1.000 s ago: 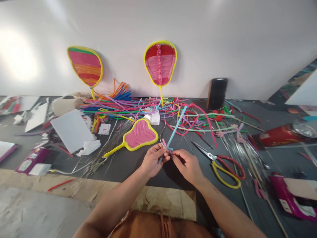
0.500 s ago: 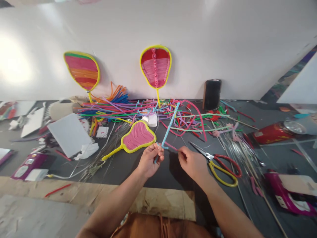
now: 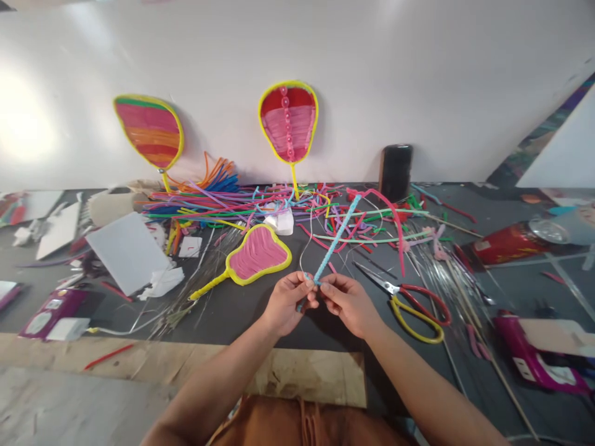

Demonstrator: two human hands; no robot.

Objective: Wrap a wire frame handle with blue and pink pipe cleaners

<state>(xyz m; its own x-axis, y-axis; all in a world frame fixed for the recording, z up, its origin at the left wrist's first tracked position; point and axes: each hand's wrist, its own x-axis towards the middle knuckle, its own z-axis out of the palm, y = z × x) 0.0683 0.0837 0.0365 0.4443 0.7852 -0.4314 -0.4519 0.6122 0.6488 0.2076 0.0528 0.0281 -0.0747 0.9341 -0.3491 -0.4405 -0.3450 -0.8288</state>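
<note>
Left hand [image 3: 287, 302] and right hand [image 3: 348, 301] pinching near end of blue stick [image 3: 335, 240], fingertips touching. Stick tilting far-right. Pink fan [image 3: 257, 253] lying just left; scissors [image 3: 403, 296] lying right.

Three fans: striped fan [image 3: 149, 131], red fan [image 3: 288, 121], pink fan [image 3: 257, 254]; one scissors [image 3: 409, 300]; one phone [image 3: 395, 172].

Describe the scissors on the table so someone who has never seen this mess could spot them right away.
Start at the black phone leaning upright against the white wall, then come down toward the near edge of the dark table. The scissors lie flat just beside the right hand, blades pointing up-left. They alone have loop handles, one red and one yellow, among the thin straight strips.
</note>
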